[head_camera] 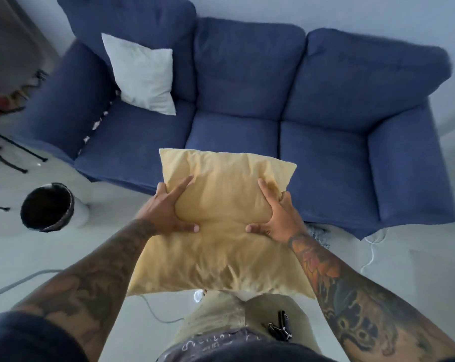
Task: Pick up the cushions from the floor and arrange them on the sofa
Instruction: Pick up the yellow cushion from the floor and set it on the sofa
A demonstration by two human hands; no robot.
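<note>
I hold a yellow cushion [221, 226] in the air in front of a blue three-seat sofa [247, 74]. My left hand [166, 210] grips its left side and my right hand [276, 218] grips its right side, fingers pressed into the fabric. The cushion's far edge overlaps the front of the sofa's middle seat. A white cushion [142, 74] leans upright against the backrest on the left seat.
A dark round bin [47, 207] stands on the pale floor left of the sofa. A black stand's legs [7, 150] spread at the far left. Cables [370, 254] lie on the floor near the sofa's right end, and a patterned item [319, 235] shows under its front edge.
</note>
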